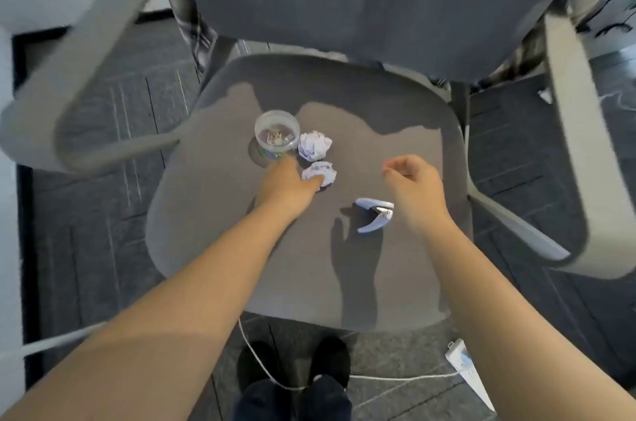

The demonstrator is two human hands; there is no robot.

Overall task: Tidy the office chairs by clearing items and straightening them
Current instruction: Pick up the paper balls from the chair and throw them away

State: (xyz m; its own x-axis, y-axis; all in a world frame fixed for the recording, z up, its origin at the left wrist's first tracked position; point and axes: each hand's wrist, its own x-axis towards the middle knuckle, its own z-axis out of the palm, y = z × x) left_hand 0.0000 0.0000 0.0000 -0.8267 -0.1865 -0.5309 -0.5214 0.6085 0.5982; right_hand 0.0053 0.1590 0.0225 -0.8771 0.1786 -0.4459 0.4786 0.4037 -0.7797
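Your two arms are bare, with no sleeves. You wear dark trousers (292,400) and black shoes (330,360) on your feet.

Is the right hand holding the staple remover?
No. The right hand hovers loosely curled and empty above the seat, while the staple remover lies on the cushion beside that wrist.

The chair seat (309,265) is covered in matt grey cloth. The armrests (86,52) look like smooth matt plastic. The tub (277,133) at frame centre is clear glossy plastic. Two balls (315,145) are crumpled white paper. The staple remover (373,217) shows pale plastic and metal.
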